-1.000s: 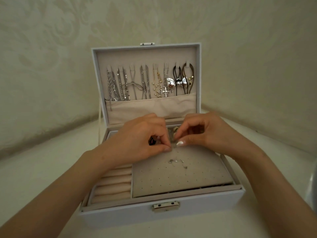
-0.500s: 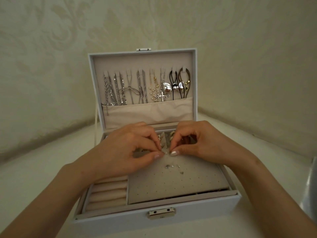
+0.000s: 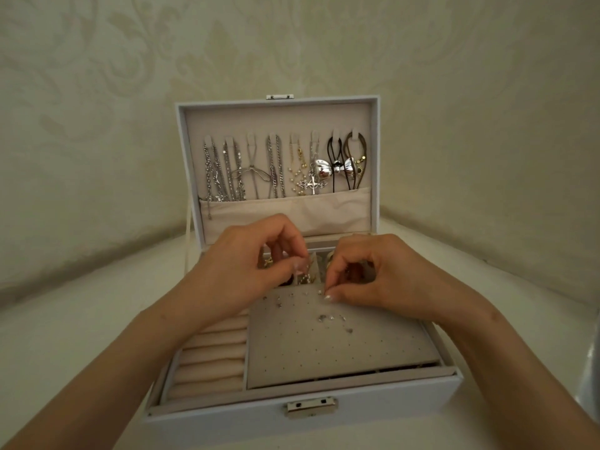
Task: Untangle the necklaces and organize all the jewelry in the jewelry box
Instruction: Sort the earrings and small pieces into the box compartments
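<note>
The jewelry box [image 3: 389, 412] stood open on a pale table [image 3: 81, 319], front towards the person, its lid [image 3: 376, 151] upright at the back. A row of necklaces [image 3: 227, 172] hung from hooks inside the lid, side by side. Their lower ends dropped into a beige fabric pocket [image 3: 292, 212] across the lid's bottom. They included silver chains, a cross pendant, a beaded strand and two dark cords.

In the base, a grey perforated panel [image 3: 324, 355] covered the middle and right of the tray. It sat slightly tilted, with a dark gap showing under its front edge. Several loose earrings [image 3: 326, 318] lay on or in the panel near its centre and along its rear left. Beige ring rolls [image 3: 211, 358] filled the left section. Small compartments [image 3: 319, 264] behind the panel held gold-coloured pieces, too small to identify.

The right hand [image 3: 383, 274] rested at the panel's rear edge, thumb and forefinger pinching a small stud [image 3: 320, 291]. The left hand [image 3: 240, 264] hovered over the rear compartments with fingers curled and thumb near the forefinger. Whether it held anything could not be determined.

A metal latch [image 3: 311, 406] sat at the centre of the front wall. Patterned cream wallpaper [image 3: 97, 92] stood behind the table.
</note>
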Demonstrator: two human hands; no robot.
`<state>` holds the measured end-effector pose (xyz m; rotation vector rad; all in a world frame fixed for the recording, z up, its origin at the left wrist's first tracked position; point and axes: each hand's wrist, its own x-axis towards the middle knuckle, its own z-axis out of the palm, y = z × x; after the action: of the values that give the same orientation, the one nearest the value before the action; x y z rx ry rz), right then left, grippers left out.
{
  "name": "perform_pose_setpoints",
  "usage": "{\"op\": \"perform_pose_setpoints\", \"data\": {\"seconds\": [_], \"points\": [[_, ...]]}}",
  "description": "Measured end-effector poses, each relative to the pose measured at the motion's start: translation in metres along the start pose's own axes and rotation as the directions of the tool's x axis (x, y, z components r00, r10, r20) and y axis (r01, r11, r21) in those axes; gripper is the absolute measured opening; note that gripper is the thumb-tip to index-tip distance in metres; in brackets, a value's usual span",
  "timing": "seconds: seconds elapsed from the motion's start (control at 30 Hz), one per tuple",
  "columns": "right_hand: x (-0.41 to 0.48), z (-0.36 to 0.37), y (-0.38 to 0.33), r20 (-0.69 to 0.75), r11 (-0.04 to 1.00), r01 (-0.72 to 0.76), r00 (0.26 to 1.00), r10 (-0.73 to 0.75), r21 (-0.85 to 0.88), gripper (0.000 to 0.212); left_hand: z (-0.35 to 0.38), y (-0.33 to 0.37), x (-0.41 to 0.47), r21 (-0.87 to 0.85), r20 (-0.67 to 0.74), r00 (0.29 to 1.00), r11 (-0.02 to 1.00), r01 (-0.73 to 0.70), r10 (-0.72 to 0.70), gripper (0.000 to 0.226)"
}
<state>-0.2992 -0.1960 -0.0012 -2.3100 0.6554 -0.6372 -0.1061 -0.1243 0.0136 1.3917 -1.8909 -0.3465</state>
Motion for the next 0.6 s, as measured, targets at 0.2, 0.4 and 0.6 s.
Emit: {"op": "perform_pose_setpoints", "data": {"seconds": [0.2, 0.4, 0.6], "points": [[-0.003, -0.002, -0.012, -0.146, 0.886, 0.052, 0.989, 0.018, 0.460, 0.013, 0.004, 0.010, 0.001, -0.342, 0.130, 0.986, 0.929, 0.142, -0.102, 0.032], [0.000, -0.001, -0.013, -0.150, 0.796, -0.005, 0.981, 0.120, 0.605, 0.021, 0.010, 0.010, 0.006, -0.008, -0.009, 0.979, 0.979, -0.202, 0.202, 0.028], [-0.002, 0.000, -0.012, -0.113, 0.817, -0.005, 0.990, 0.086, 0.576, 0.020, 0.007, 0.006, 0.005, 0.084, -0.022, 0.962, 0.959, -0.271, 0.273, 0.019]]}}
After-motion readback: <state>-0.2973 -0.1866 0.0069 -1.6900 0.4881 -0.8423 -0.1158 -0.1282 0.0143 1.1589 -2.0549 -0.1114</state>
